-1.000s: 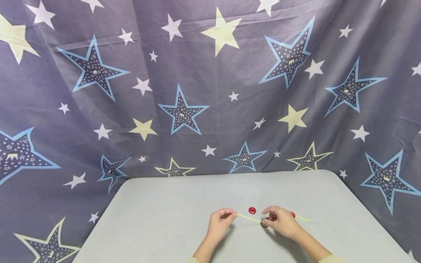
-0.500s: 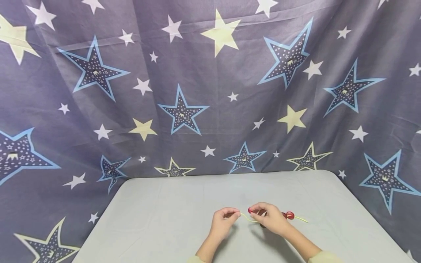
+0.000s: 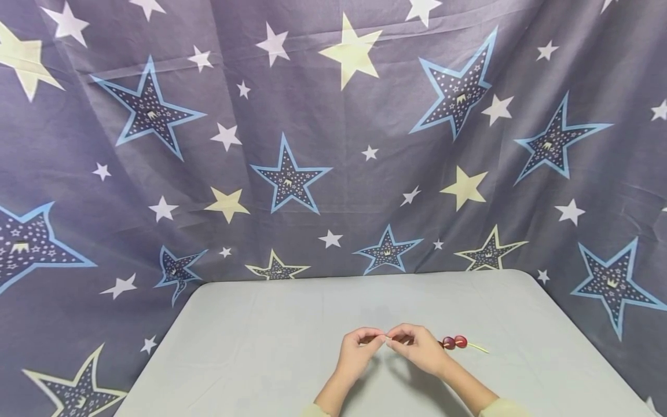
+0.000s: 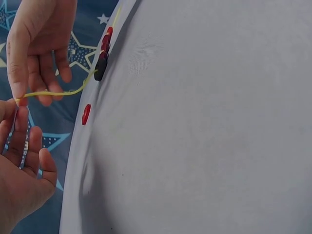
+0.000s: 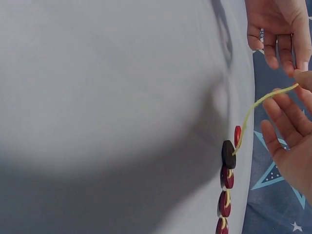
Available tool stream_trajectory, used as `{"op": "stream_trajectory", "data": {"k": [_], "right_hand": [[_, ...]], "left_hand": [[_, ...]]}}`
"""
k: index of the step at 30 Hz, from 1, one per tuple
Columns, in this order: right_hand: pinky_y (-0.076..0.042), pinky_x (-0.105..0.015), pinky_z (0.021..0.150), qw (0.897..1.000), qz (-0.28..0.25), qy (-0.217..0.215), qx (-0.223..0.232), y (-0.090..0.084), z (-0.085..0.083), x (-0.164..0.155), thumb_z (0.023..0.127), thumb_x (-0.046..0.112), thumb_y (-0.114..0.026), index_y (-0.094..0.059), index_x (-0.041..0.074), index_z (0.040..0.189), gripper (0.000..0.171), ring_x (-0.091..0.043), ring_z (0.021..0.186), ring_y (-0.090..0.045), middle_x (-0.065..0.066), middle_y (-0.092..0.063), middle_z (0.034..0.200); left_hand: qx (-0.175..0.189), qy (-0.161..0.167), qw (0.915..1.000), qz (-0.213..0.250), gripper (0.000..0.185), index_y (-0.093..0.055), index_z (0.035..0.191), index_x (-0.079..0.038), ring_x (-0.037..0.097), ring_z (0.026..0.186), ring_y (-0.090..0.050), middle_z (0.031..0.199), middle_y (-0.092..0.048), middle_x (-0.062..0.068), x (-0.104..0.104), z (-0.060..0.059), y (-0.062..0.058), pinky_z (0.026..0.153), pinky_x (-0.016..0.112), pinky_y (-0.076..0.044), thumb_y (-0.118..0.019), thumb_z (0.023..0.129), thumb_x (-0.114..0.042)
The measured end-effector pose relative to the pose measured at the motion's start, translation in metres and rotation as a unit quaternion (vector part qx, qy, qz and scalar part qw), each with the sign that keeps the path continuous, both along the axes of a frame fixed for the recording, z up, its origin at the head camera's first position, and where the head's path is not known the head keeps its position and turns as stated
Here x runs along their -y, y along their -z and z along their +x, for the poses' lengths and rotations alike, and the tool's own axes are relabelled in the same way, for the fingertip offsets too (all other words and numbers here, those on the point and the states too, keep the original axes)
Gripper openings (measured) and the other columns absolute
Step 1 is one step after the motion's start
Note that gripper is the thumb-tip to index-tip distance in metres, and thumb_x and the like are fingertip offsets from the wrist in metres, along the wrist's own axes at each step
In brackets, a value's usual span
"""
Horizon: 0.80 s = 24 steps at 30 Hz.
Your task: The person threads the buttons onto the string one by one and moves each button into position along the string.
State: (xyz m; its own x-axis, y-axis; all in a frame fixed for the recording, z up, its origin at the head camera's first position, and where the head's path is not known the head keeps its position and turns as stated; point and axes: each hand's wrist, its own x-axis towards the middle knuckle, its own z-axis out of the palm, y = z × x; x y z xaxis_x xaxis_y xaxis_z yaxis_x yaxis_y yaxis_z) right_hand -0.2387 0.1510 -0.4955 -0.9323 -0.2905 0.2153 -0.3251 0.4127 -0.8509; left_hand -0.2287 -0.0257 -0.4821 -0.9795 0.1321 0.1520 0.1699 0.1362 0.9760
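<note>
Both hands meet over the grey table (image 3: pixel 250 347): left hand (image 3: pixel 356 352) and right hand (image 3: pixel 417 347) each pinch the free end of a thin yellow cord (image 4: pixel 58 92). Strung red buttons (image 3: pixel 454 342) and one black button (image 5: pixel 228 154) sit further along it on the table; a loose red button (image 4: pixel 86 114) lies near. Cord looks light, limp and slippery, so best pinched right at the tip. Buttons look small, hard, easy to slide.

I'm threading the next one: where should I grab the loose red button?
Pinch the loose red button by its rim, thumb and finger on opposite edges, from above. It lies flat on the table, beside the yellow cord, so only the edge offers purchase, I'd judge.
</note>
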Motion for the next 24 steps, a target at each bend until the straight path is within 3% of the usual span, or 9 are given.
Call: {"op": "stream_trajectory", "data": {"k": [12, 17, 24], "right_hand": [[-0.045, -0.02, 0.056, 1.0, -0.012, -0.002, 0.008, -0.001, -0.002, -0.003, 0.084, 0.018, -0.068, -0.069, 0.004, 0.091, 0.016, 0.0, 0.062, -0.051, -0.013, -0.066, 0.077], [-0.045, -0.02, 0.055, 1.0, -0.014, 0.007, 0.016, 0.0, -0.002, -0.003, 0.084, 0.02, -0.068, -0.069, 0.003, 0.09, 0.018, 0.0, 0.059, -0.05, -0.009, -0.064, 0.071], [-0.045, -0.019, 0.059, 0.999, -0.006, 0.032, 0.01, 0.002, -0.004, -0.006, 0.086, 0.012, -0.065, -0.067, -0.002, 0.092, 0.015, -0.001, 0.064, -0.052, -0.012, -0.067, 0.079]], "left_hand": [[-0.009, 0.014, 0.9998, 0.013, 0.015, -0.07, 0.09, 0.003, 0.005, 0.075, -0.056, 0.09, -0.07, 0.018, -0.001, -0.001, 0.0, 0.068, 0.016, -0.046, -0.068, 0.083, -0.01], [-0.011, 0.012, 0.9999, 0.002, 0.016, -0.069, 0.09, 0.003, 0.005, 0.074, -0.055, 0.09, -0.069, 0.018, -0.003, -0.003, 0.001, 0.068, 0.016, -0.045, -0.067, 0.083, -0.011], [-0.007, -0.015, 0.9996, -0.023, 0.017, -0.069, 0.095, -0.004, 0.002, 0.074, -0.053, 0.091, -0.069, 0.01, -0.01, -0.023, 0.028, 0.067, 0.018, -0.043, -0.066, 0.086, -0.018]]}}
